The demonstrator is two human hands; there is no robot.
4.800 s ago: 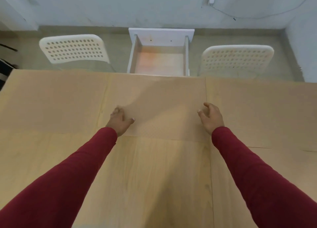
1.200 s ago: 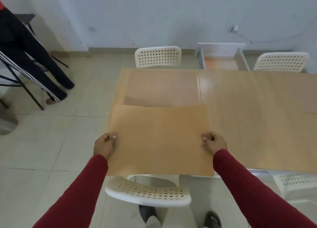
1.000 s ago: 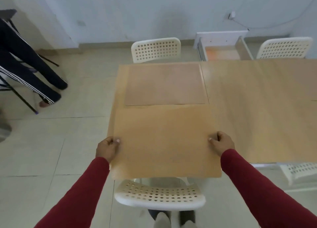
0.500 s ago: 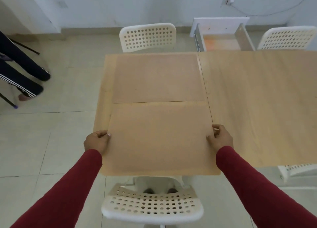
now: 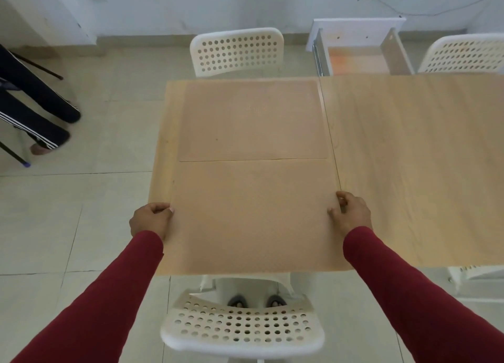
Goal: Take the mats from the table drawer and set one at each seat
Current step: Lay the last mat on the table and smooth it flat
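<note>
While both hands pinch its side edges, left hand (image 5: pixel 150 220) and right hand (image 5: pixel 351 212), the flat tan rectangular mat (image 5: pixel 251 215) lies on the pale wooden desk (image 5: pixel 409 158).

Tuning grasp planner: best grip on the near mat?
Grip the near mat at its short side edges, one hand from each side. It is thin, wide and flat on the table, so only edges offer purchase. The left hand and right hand already pinch there.
</note>
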